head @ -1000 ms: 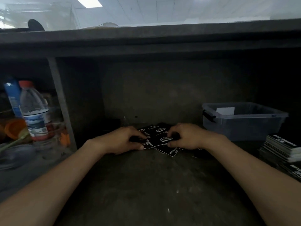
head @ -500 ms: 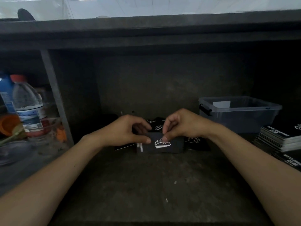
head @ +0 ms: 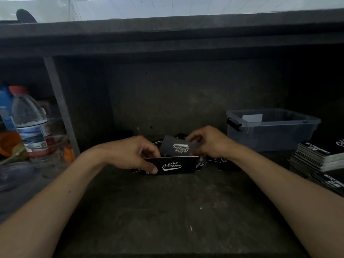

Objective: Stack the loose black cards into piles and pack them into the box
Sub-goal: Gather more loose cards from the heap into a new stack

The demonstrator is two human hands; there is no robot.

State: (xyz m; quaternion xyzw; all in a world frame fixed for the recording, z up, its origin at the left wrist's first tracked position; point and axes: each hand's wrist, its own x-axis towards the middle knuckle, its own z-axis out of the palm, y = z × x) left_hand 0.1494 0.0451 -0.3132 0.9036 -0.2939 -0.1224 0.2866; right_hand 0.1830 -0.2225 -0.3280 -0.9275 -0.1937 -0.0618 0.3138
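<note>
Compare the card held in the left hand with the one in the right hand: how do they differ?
The left hand grips the left card low and level, its white Club Camping logo reading upright. The right hand pinches the right card higher and behind it, tilted, and its logo appears upside down. The left card looks sharp, while the right card is blurred. Both are black cards with a white script logo.

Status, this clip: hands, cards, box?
Left hand grips gathered cards. Right hand pinches single card over them. Loose cards lie behind. Plastic box at right, nothing blocking.
</note>
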